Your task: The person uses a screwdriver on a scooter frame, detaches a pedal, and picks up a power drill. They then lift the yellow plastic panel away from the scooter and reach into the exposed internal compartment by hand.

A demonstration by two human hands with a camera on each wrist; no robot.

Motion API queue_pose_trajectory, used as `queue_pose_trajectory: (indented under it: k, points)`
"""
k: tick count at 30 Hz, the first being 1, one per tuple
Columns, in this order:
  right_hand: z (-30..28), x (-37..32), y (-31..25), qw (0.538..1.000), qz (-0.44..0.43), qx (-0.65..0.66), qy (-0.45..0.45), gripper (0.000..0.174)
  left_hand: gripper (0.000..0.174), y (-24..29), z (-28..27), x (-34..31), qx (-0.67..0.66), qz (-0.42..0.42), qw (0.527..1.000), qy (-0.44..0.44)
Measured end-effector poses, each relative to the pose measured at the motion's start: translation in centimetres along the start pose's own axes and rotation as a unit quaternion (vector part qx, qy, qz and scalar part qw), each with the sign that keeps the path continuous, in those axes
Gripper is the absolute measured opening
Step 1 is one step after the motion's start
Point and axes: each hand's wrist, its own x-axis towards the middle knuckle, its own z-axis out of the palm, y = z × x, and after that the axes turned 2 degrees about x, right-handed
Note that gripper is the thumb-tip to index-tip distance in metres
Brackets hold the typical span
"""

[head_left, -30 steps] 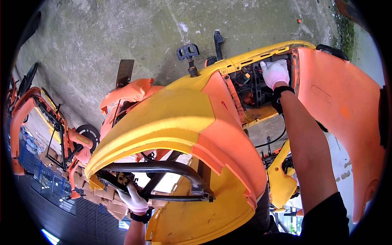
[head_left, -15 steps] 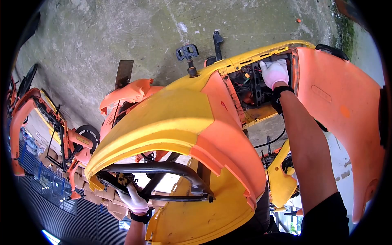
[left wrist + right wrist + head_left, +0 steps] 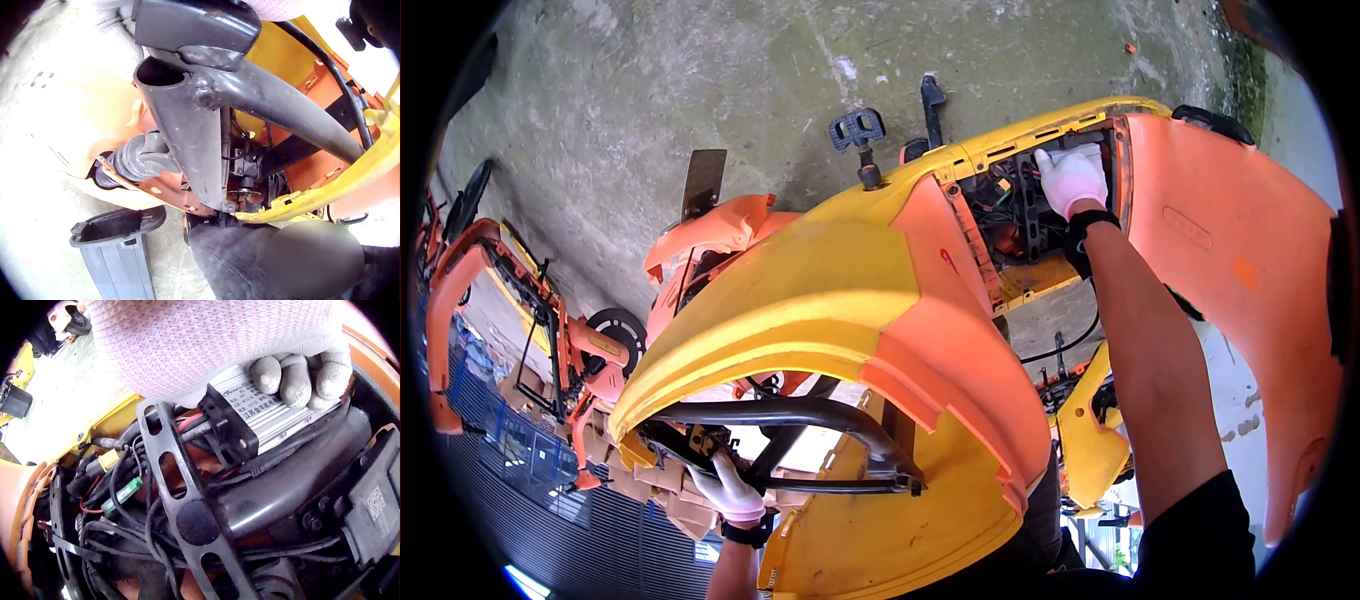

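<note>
My gloved right hand (image 3: 1075, 182) reaches into the open compartment of a yellow and orange bike body (image 3: 800, 270). In the right wrist view its curled fingers (image 3: 295, 384) grip a silver finned controller box (image 3: 284, 422) bearing a printed label. Beside the box run a slotted black metal strip (image 3: 178, 481) and black cables, with a green connector (image 3: 124, 494) and a yellow connector (image 3: 107, 460) among them. At the lower left, my gloved left hand (image 3: 732, 492) grips the black tubular frame (image 3: 800, 410) near its end; part of that hand is hidden behind the frame.
A pedal (image 3: 860, 128) juts from the body's far side over the concrete floor (image 3: 700, 90). More orange bike frames (image 3: 460, 290) stand at the left, with cardboard boxes (image 3: 670, 490) beyond. A grey plastic cover (image 3: 119, 262) lies below the frame in the left wrist view.
</note>
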Motion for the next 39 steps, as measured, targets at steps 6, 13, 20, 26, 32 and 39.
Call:
queue_pose_trajectory:
  k: [6,13,20,26,32,39]
  points:
    - [0.2,0.1,0.1,1.0,0.0,0.008,0.01,0.063,0.044,0.3,0.1,0.0,0.009,0.004,1.0,0.004]
    - [0.0,0.0,0.0,1.0,0.0,0.001,0.007,0.063,0.042,0.4,0.3,-0.1,0.0,-0.003,1.0,0.004]
    - [-0.2,-0.2,-0.2,1.0,0.005,0.004,-0.003,0.064,0.042,0.5,0.4,0.0,0.01,0.005,1.0,0.015]
    - [-0.3,-0.2,-0.2,1.0,0.005,-0.006,-0.006,0.064,0.037,0.5,0.5,0.0,-0.004,0.011,1.0,0.015]
    - [-0.2,-0.1,-0.1,1.0,0.002,-0.004,-0.01,0.064,0.035,0.6,0.6,0.1,-0.005,0.009,1.0,0.024]
    - [-0.1,0.0,-0.1,1.0,-0.003,-0.01,-0.005,0.064,0.034,0.9,0.8,0.0,-0.005,0.011,1.0,0.024]
